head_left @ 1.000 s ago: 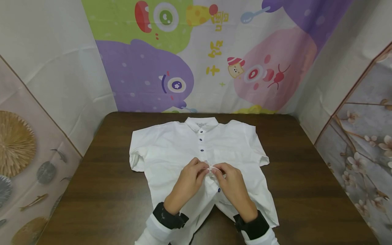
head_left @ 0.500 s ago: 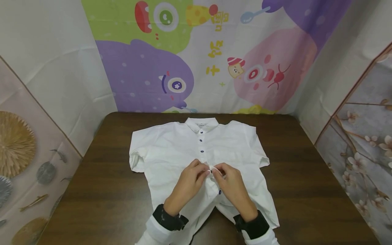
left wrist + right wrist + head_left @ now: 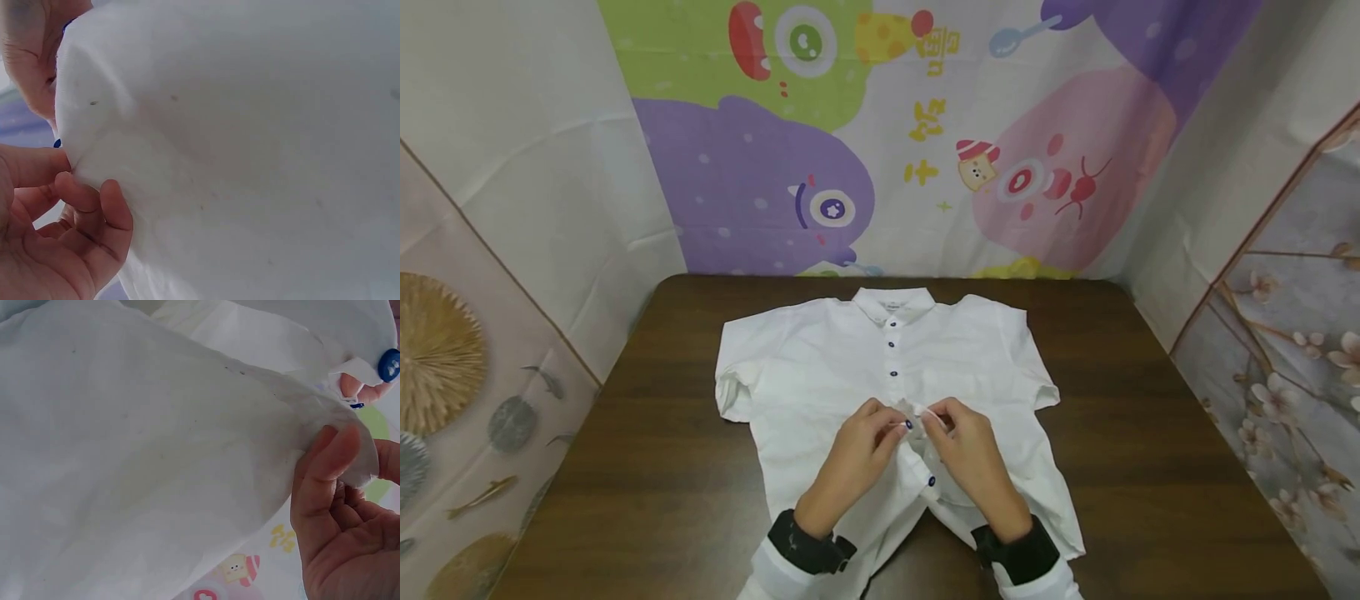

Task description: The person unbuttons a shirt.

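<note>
A white short-sleeved shirt [image 3: 827,358] lies spread out, collar away from me, with its front parted below the upper dark blue buttons. My left hand [image 3: 853,454] pinches one front edge, and a blue button [image 3: 909,425] shows at its fingertips. The opposite edge is pinched between the thumb and fingers of my right hand [image 3: 967,454]. A small gap separates the two edges. Lower down, another blue button [image 3: 932,481] sits on the left-hand edge. In the right wrist view, the cloth edge folds over the fingers [image 3: 331,459].
The shirt rests on a dark brown wooden table [image 3: 677,467]. Behind it hangs a cartoon-printed cloth [image 3: 760,183], and pale printed panels stand at both sides. Black bands [image 3: 808,543] circle both wrists.
My left hand has shifted slightly left and toward me, drawing the two front edges apart. The button at its fingertips has come into clear view. The right hand has hardly moved.
</note>
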Action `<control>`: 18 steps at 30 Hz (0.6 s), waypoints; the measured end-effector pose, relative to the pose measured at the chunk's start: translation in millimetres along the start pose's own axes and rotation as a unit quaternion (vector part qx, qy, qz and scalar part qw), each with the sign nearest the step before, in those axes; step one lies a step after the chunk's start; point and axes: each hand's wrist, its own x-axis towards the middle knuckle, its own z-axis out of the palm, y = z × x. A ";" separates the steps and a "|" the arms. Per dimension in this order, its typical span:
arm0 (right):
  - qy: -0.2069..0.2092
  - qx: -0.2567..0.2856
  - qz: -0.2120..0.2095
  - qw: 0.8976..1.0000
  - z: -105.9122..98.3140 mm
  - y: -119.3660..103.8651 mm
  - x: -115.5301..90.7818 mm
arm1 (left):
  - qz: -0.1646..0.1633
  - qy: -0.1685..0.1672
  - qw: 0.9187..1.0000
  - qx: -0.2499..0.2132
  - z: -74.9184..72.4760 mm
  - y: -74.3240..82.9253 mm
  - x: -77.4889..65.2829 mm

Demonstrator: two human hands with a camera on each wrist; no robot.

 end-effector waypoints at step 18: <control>-0.066 -0.036 0.019 0.997 -10.2 18.3 -3.5 | -0.020 0.000 1.000 -0.006 -1.6 -11.0 -8.6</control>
